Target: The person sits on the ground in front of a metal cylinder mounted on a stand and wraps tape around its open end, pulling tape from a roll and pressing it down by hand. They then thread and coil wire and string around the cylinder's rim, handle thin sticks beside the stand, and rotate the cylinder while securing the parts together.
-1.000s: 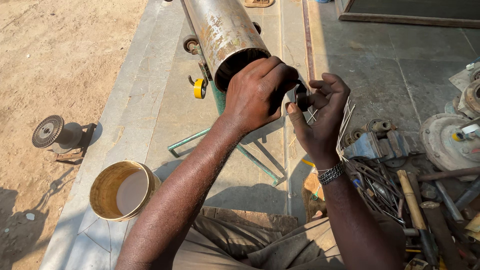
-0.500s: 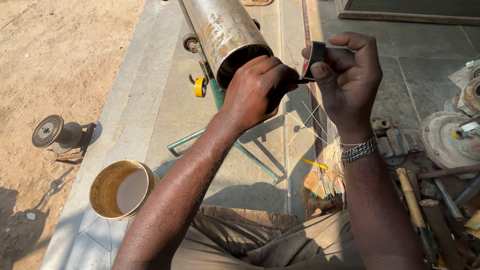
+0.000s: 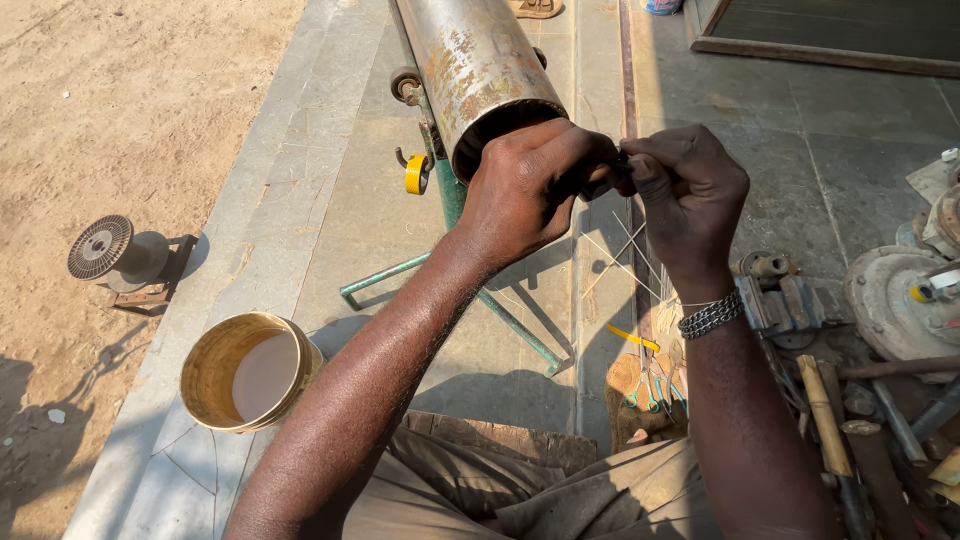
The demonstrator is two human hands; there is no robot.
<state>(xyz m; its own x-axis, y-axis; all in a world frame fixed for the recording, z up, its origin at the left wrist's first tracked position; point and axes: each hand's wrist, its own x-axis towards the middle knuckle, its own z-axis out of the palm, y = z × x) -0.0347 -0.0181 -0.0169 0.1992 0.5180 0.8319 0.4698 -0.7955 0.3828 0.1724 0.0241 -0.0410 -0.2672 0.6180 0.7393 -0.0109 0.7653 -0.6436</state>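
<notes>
Wires (image 3: pixel 625 250), thin and pale, fan down below the rusty metal cylinder's (image 3: pixel 480 70) open end, where the left hand (image 3: pixel 530 190) and right hand (image 3: pixel 685 195) meet, both pinching a small dark piece (image 3: pixel 612 180). Left of the cylinder sits an open bucket (image 3: pixel 250 372).

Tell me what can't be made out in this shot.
Head view only:
- The small dark part between the hands: mostly covered by the left hand and right hand.
- The rusty pipe: far end cut off by the top edge; its inside is dark.
- The metal parts at the right edge: cut off.
</notes>
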